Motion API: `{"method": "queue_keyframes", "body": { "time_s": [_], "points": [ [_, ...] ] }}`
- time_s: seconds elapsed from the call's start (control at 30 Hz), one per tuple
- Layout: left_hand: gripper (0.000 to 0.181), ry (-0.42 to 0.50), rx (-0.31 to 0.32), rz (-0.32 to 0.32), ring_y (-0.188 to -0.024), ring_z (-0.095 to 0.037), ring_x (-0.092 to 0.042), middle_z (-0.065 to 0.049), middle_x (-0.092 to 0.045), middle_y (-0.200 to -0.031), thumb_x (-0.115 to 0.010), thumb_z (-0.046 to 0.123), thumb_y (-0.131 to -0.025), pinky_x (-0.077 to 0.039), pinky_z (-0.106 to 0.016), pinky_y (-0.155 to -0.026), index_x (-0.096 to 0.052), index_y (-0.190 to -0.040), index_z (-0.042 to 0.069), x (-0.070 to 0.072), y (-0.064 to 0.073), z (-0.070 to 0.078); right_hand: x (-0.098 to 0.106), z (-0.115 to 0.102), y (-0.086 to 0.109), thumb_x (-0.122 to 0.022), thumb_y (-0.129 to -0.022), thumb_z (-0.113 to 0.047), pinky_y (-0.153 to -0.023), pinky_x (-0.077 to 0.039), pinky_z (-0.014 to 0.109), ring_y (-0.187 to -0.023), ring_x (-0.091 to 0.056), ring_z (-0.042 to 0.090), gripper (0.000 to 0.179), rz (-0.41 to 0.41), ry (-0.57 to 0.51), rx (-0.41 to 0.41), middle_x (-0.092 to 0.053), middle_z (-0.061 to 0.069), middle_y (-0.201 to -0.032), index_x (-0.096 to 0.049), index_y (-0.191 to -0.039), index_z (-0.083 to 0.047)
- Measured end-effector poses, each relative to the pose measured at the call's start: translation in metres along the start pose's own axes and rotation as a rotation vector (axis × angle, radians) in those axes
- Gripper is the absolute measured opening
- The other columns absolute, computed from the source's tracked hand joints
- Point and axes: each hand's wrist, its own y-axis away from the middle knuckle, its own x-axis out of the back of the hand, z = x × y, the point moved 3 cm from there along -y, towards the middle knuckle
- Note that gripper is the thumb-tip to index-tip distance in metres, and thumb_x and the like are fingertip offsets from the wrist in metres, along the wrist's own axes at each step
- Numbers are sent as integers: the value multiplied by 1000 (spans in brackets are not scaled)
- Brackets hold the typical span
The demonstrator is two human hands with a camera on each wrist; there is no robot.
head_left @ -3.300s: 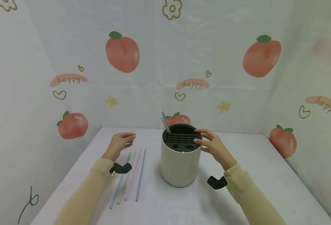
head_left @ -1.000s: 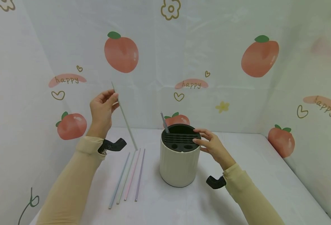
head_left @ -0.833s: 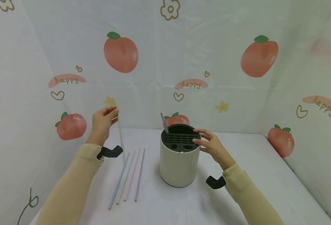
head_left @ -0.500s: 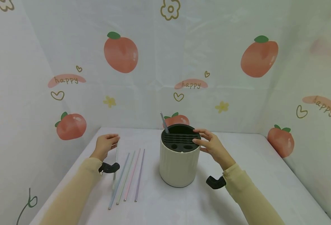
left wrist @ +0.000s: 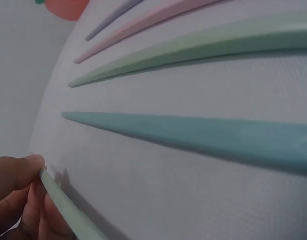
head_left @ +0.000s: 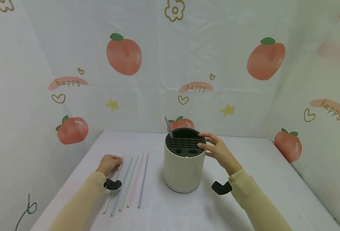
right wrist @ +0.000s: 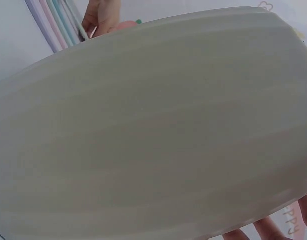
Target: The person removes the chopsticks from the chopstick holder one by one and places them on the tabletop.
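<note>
My left hand (head_left: pixel 107 164) is low over the table at the left, pinching a pale green chopstick (left wrist: pixel 68 210) near its thin end, left of the row. Beside it lie a blue chopstick (head_left: pixel 122 186), a green chopstick (head_left: pixel 129 183), a pink chopstick (head_left: pixel 136 179) and a purple chopstick (head_left: pixel 143 179), roughly side by side, silver ends toward me. My right hand (head_left: pixel 218 150) holds the rim of a cream chopstick holder (head_left: pixel 183 175), thumb over its black slotted top (head_left: pixel 186 143). One greyish chopstick (head_left: pixel 168 126) leans in the holder's back compartment.
A white cloth covers the table (head_left: pixel 259 179). Behind it hangs a backdrop (head_left: pixel 164 64) printed with fruit and hearts. The holder stands upright near the middle, right of the chopstick row.
Earlier, my left hand was empty and a second chopstick stood in the holder. The hand then held the pale green chopstick up and lowered it to the table, left of the blue one.
</note>
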Motion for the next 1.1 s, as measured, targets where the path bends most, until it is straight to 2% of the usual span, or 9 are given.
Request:
{"method": "queue_keyframes", "body": {
  "time_s": [0.17,0.3,0.5,0.73,0.97,1.1],
  "points": [
    [24,-34,-24,-21,-61,-6,-57,-5,-67,-77,-67,4,-84,-52,-18,-56,-66,-101,-13,-4,-3,-2,0,0,0,-68,-91,-16,-104,-43,52,-107,-60,12,56,3,8,-3,-38,18,-148,-43,-140,-6],
    [23,-78,-34,-5,-60,-7,-57,-5,-67,-76,-68,3,-82,-52,-19,-58,-67,-98,-13,-7,-6,-4,0,1,0,-67,-91,-15,-104,-44,52,-107,-60,12,55,4,8,-3,-38,18,-147,-44,-140,-6],
    [19,-138,-43,18,-59,-8,-56,-3,-65,-71,-72,2,-79,-51,-19,-56,-69,-93,-10,-10,-3,-1,0,0,0,-67,-91,-16,-104,-44,52,-107,-60,11,55,2,16,0,-37,17,-148,-44,-140,-6],
    [15,-168,-39,25,-57,-8,-56,1,-63,-65,-75,4,-77,-49,-19,-55,-71,-88,-6,-10,-5,-3,0,0,1,-67,-91,-16,-103,-45,51,-106,-60,11,55,6,18,-3,-38,18,-147,-44,-140,-6],
    [24,-139,-29,8,-62,-8,-58,-3,-67,-75,-74,8,-80,-50,-20,-59,-69,-97,-7,-9,-2,-2,0,1,1,-67,-91,-15,-103,-44,51,-104,-60,9,55,7,13,2,-39,18,-146,-44,-140,-6],
    [34,-31,-38,-6,-74,-12,-61,-9,-68,-93,-69,14,-88,-54,-22,-67,-63,-112,-9,-10,3,8,0,0,0,-67,-91,-16,-104,-43,52,-106,-60,9,56,4,16,1,-39,18,-146,-43,-140,-6]
  ]
}}
